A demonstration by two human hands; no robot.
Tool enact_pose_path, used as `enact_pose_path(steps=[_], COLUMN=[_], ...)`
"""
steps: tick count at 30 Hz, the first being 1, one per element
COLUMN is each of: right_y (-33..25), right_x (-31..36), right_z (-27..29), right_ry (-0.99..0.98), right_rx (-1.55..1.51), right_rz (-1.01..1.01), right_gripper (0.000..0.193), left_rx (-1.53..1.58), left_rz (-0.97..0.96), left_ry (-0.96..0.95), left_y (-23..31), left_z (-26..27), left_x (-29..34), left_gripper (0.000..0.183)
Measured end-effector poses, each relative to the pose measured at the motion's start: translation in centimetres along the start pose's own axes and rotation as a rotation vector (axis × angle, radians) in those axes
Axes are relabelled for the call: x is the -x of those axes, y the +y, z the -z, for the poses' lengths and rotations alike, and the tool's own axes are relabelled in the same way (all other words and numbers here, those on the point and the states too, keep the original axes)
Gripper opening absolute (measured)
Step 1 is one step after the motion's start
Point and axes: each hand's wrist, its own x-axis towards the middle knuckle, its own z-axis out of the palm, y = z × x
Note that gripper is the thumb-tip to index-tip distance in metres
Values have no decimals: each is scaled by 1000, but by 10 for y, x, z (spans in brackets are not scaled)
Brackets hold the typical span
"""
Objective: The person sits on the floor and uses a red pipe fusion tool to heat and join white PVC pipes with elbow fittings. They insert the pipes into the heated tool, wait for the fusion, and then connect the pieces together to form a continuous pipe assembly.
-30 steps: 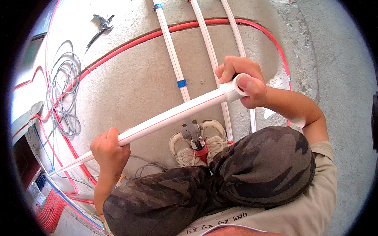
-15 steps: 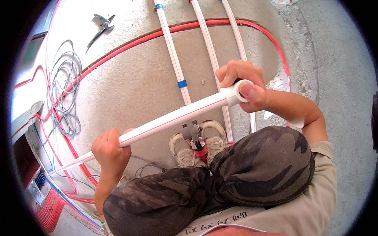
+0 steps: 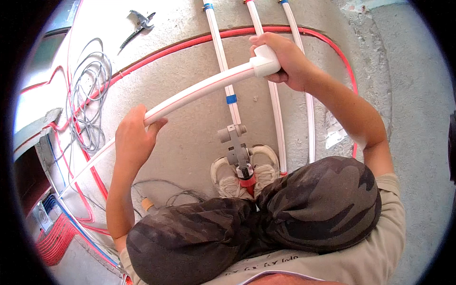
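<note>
Fingers of the right hand (image 3: 292, 61) are curled firmly around a white fitting (image 3: 264, 59) that caps the end of a white pipe (image 3: 199, 92). The left hand (image 3: 133, 135) is closed around the same pipe farther down, its thumb lying out toward the fitting; beyond that fist the pipe runs on toward the lower left. So the pipe slants across in front of the knees, fitting end farther away, gripped at two places.

A second ago the fitting's round mouth faced up at the wearer, with the right thumb over it; now that mouth is out of sight, and a short arm of the fitting points away, toward the far side of the floor. The pipe has also been lifted forward, uncovering a grey tool (image 3: 234, 145) that it had partly crossed. For the work in hand, this seems to mean that pipe and fitting are being turned together as one piece, apart from the tool.

The tool stands on its red base (image 3: 247, 181) between two pale shoes (image 3: 266, 166). Past it, three pipes lie on the floor, the leftmost with a blue band (image 3: 231, 99), and a red conduit (image 3: 237, 32) curves across them. Farther left are a loose coil of grey cable (image 3: 90, 95) and, beyond the conduit, a dark hand cutter (image 3: 141, 22).
</note>
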Motion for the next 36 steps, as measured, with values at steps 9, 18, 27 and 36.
enact_pose_path(steps=[9,18,27,36], right_y=[-18,-15,-11,4], right_x=[16,25,28,46], right_z=[9,1,0,-5], right_ry=[-229,-263,-325,-317], right_rx=[743,919,1011,966], right_rz=[760,963,883,1133], right_gripper=[64,53,30,31], left_rx=[93,306,69,-72], left_rz=[85,116,90,29], left_ry=[-518,-705,-400,-130], left_y=[-24,-20,-3,11], left_z=[17,46,34,34], left_x=[-25,-39,0,39], left_gripper=[29,27,25,16])
